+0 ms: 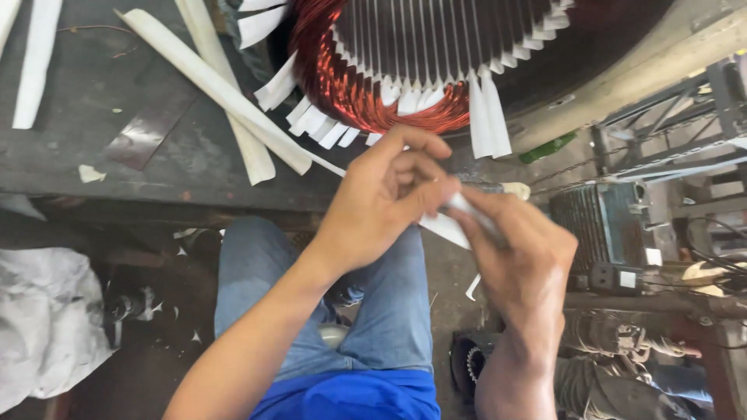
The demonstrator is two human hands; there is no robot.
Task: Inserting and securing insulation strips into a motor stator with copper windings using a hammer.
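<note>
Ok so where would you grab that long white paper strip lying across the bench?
Probably the long white strip is best pinched at its lower end, coming from the bench's near edge: that end points toward the hands, while its upper end lies farther back.

Coppery red-orange wire windings (342, 85) ringing a dark grey ribbed stator core (436, 35), white paper insulation strips (490, 117) fanned around them, long cream paper strips (210, 82) on the dark grey stained tabletop (93, 93), blue denim jeans (389, 303), bright blue shirt (350, 397).
</note>
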